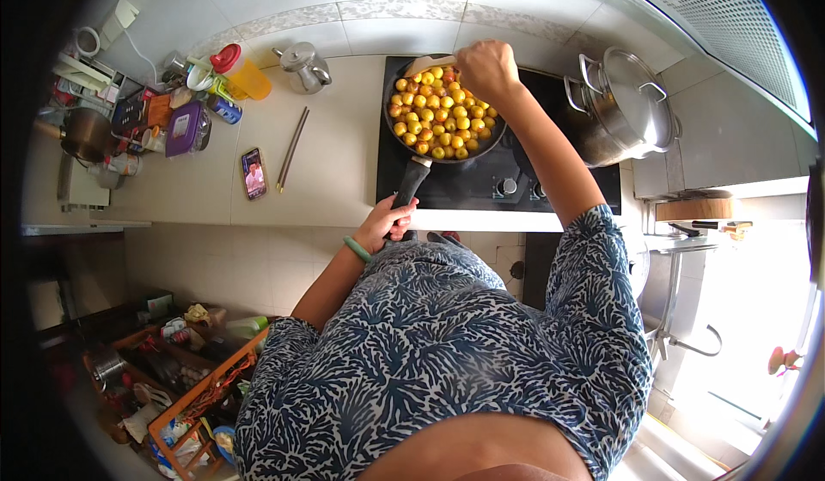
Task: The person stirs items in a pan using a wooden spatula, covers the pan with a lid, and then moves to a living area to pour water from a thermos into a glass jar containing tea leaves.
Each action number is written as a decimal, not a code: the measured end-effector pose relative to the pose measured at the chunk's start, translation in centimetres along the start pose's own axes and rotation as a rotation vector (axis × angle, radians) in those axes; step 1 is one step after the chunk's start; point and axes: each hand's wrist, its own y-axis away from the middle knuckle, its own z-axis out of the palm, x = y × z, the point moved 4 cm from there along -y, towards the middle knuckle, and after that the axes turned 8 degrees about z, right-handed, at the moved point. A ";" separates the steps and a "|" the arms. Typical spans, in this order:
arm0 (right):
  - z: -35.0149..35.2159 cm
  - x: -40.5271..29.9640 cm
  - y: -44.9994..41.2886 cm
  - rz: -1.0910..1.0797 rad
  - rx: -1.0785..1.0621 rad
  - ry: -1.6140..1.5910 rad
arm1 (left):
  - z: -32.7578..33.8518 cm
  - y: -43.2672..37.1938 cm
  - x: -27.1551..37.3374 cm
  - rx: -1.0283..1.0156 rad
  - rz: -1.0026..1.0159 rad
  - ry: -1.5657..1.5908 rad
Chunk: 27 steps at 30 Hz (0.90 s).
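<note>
A dark frying pan (pixel 391 131) sits on the left side of a black glass cooktop (pixel 464 187), filled with small round yellow pieces of food (pixel 445 110), several browned in patches. My left hand (pixel 385 222) grips the pan's black handle (pixel 411 183) near its end; a green bangle circles that wrist. Above the pan's far right part, my right hand (pixel 488 73) is closed around a pale, wooden-looking spatula (pixel 428 63). The spatula's blade lies at the far rim, against the food. My hand hides its grip and some of the pan's upper right.
A lidded steel pot (pixel 622 110) stands right of the pan. Left on the counter lie chopsticks (pixel 293 149) and a lit phone (pixel 254 173). Behind them are a metal teapot (pixel 303 67), a red-lidded jug (pixel 242 71) and a purple-lidded container (pixel 184 127). A cluttered rack (pixel 206 378) stands lower left.
</note>
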 end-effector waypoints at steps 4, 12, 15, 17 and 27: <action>-0.7 0.6 0.5 0.038 -0.082 0.062 | -0.1 -0.2 -0.2 -0.003 0.004 -0.002; -4.8 2.5 2.2 0.064 0.004 0.067 | -0.4 -0.1 -0.1 -0.007 0.025 0.001; -3.6 1.8 2.1 0.054 0.021 0.023 | -0.2 -0.3 -0.1 -0.012 0.029 0.000; -3.3 1.8 2.4 0.085 -0.034 0.050 | -0.2 -0.4 -0.1 -0.017 0.034 0.006; -0.2 5.1 5.2 0.206 0.037 -0.085 | -0.3 -0.4 -0.1 0.007 0.040 0.024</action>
